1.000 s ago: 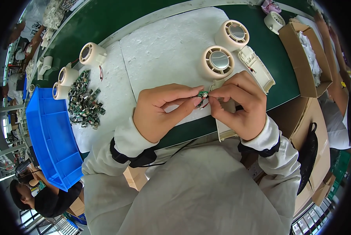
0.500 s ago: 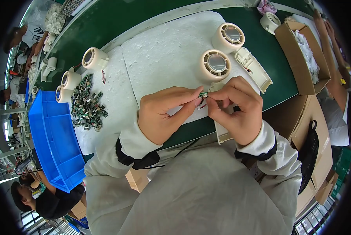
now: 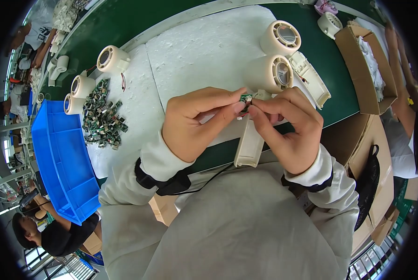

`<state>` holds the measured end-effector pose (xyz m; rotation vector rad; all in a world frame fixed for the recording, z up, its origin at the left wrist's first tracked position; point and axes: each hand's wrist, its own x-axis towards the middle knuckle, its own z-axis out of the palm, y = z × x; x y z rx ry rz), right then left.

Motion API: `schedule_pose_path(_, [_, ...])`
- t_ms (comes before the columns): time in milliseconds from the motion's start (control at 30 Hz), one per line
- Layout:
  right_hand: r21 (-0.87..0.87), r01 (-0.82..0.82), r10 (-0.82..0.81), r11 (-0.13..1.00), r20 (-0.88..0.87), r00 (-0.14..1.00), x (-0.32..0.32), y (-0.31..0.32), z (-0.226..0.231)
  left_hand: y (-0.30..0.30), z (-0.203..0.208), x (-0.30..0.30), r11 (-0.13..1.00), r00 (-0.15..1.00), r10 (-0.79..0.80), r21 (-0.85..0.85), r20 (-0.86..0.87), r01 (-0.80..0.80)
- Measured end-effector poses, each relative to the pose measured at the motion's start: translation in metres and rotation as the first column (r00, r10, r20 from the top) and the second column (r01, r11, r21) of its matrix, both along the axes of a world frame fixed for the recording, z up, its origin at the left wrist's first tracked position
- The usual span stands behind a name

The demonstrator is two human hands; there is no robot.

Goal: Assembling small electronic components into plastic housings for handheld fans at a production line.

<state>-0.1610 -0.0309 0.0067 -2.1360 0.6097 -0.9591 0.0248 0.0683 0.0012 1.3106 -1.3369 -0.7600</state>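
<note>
I am looking down on a green surface (image 3: 139, 21) that is carrying a white foam mat (image 3: 204, 51), and both of my hands are meeting just above the mat's near edge. The thing in hand is a small green circuit board (image 3: 245, 98), a tiny rectangular piece with dark parts on it, and it is sitting pinched between the two hands. A long cream plastic housing (image 3: 249, 144) is lying under the hands, reaching from them toward my body.

My left hand (image 3: 195, 121) is coming in from the lower left with the wrist bent inward; its thumb and forefinger are closing on the board's left side. My right hand (image 3: 290, 128) is coming in from the lower right, its fingers (image 3: 265, 105) curling tightly and gripping the board's right side. Both sleeves are pale grey with dark cuffs.

A blue plastic bin (image 3: 59, 158) is standing at the left edge of the surface; I cannot tell what it is holding. A cardboard box (image 3: 358, 70) at the right is holding white pieces. Beside the bin, a loose heap of small green boards (image 3: 101, 116) is lying on the mat. Cream round fan housings (image 3: 279, 56) are standing just beyond my hands, and three more (image 3: 94, 74) are sitting near the heap.
</note>
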Motion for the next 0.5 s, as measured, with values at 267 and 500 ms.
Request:
schedule_pose_path(267, [-0.159, -0.155, 0.149, 0.975, -0.051, 0.988, -0.006, -0.013, 0.012, -0.001, -0.003, 0.003, 0.945, 0.821, -0.057, 0.235, -0.568, 0.229])
schedule_pose_path(500, [-0.240, -0.343, 0.311, 0.908, -0.160, 0.937, -0.009, -0.018, 0.003, -0.003, 0.000, 0.004, 0.929, 0.882, -0.002, 0.325, -0.471, 0.176])
